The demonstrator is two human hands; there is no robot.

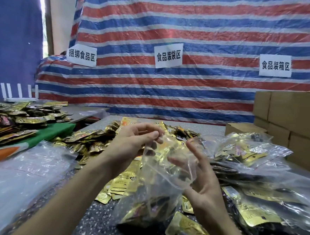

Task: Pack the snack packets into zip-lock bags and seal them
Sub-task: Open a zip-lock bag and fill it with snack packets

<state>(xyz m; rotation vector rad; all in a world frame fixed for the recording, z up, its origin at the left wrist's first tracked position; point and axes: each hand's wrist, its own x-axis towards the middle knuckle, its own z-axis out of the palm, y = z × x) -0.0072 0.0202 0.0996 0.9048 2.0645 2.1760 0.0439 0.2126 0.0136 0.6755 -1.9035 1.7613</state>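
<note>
Clear zip-lock bag (pixel 154 190) hangs loaded; left grip (pixel 130 145) pinches its mouth, right grip (pixel 202 183) spread loose (align both lips before pressing).

Soft, even daylight is filling the scene, and a bright strip (pixel 40 3) at the upper left is blowing out to white. Shadows are falling faint under the gold packets (pixel 120 184). White glare is streaking the clear zip-lock bag (pixel 155 181) and the plastic sheeting (pixel 27 172) at lower left. The left hand (pixel 130 145) and right hand (pixel 204 183) are showing slight motion blur, the near corners are smearing soft, and the wide lens is bending the striped tarpaulin (pixel 193 28) and cardboard boxes (pixel 288 112) toward the edges.
</note>
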